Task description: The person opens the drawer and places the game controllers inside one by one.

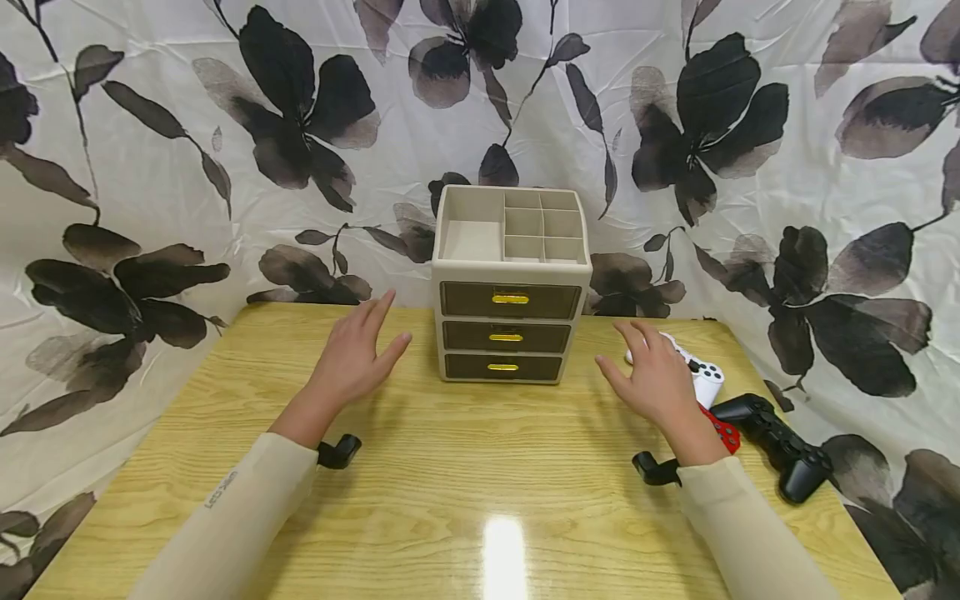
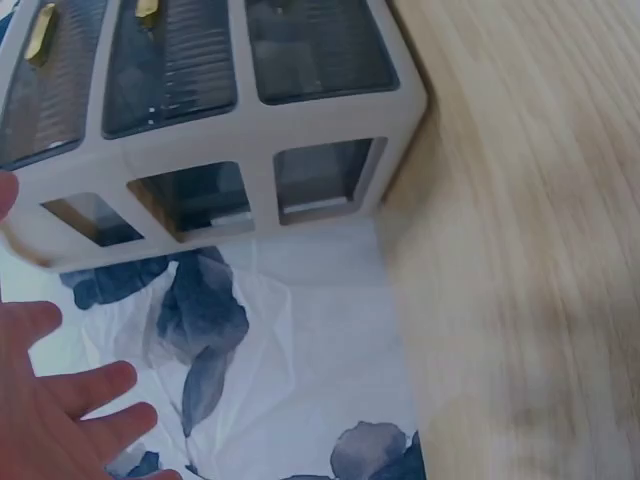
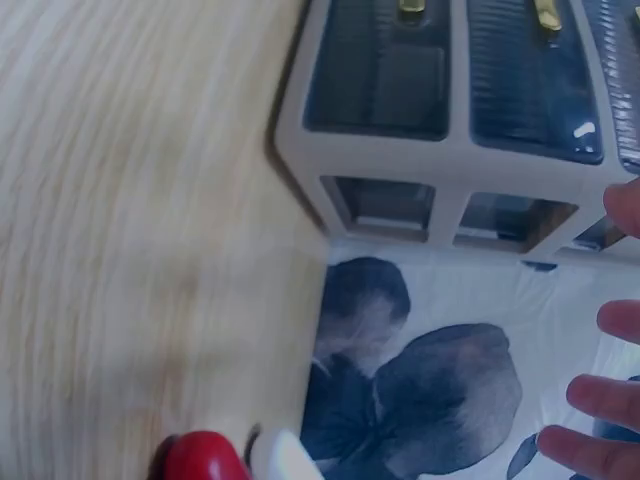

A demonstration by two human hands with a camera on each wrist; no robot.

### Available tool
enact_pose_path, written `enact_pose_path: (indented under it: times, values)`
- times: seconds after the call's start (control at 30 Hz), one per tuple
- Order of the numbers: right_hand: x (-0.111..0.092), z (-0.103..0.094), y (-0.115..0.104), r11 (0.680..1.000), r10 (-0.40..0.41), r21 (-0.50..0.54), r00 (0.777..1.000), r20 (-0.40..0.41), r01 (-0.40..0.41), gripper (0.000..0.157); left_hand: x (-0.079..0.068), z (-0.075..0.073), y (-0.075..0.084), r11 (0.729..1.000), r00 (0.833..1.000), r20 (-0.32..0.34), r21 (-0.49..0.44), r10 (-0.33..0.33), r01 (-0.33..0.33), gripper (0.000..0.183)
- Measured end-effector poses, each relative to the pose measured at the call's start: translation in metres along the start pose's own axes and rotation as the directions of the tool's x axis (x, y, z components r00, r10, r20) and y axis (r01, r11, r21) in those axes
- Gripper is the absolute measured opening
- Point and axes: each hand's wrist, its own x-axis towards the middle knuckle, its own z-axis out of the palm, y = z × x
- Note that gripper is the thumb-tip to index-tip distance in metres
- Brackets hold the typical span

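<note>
A cream desktop organizer [image 1: 512, 267] stands at the back of the table, with three dark drawers bearing gold handles and a divided top tray. All three drawers look closed. To its left my left hand [image 1: 352, 354] hovers with spread fingers, apart from the organizer and holding nothing. On the other side my right hand [image 1: 652, 371] is likewise spread, holding nothing, and overlaps a white game controller [image 1: 707, 379] in the head view. Under the right wrist a red controller [image 1: 726, 432] is partly hidden. Each wrist view shows one side of the organizer beyond the fingers.
A black game controller [image 1: 776, 446] lies at the right edge of the wooden table [image 1: 442, 467]. Behind the table hangs a white cloth [image 1: 180, 50] with dark flowers, close to the organizer's back. Small black wrist mounts [image 1: 341, 452] stick out below both hands.
</note>
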Motion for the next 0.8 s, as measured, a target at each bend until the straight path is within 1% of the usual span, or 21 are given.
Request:
enact_pose_path:
  times: [0.1, 0.23, 0.37, 0.5, 0.63, 0.8]
  values:
    - [0.001, -0.002, -0.004, 0.999, -0.008, 0.033, 1.000, -0.025, 0.009, 0.058, 0.002, -0.002, 0.002, 0.998, 1.000, -0.024, -0.058, 0.004, -0.005, 0.069]
    - [0.003, -0.003, -0.009, 0.994, -0.014, 0.104, 0.998, -0.058, 0.020, 0.052, 0.005, -0.004, 0.004, 0.990, 0.999, -0.042, -0.139, -0.006, 0.000, 0.065]
    - [0.006, -0.003, -0.014, 0.981, -0.010, 0.193, 0.996, -0.093, 0.028, 0.046, 0.008, -0.007, 0.008, 0.975, 0.998, -0.064, -0.220, -0.018, 0.003, 0.061]
    - [0.009, -0.002, -0.018, 0.968, -0.010, 0.246, 0.992, -0.123, 0.040, 0.042, 0.013, -0.008, 0.012, 0.959, 0.996, -0.089, -0.282, -0.025, -0.001, 0.058]
    - [0.012, -0.003, -0.026, 0.955, -0.007, 0.294, 0.989, -0.149, 0.051, 0.038, 0.020, -0.007, 0.016, 0.935, 0.994, -0.108, -0.353, -0.016, -0.024, 0.054]
    - [0.016, -0.003, -0.038, 0.928, -0.020, 0.363, 0.983, -0.184, 0.087, 0.033, 0.030, -0.009, 0.025, 0.888, 0.992, -0.123, -0.456, 0.001, -0.057, 0.050]
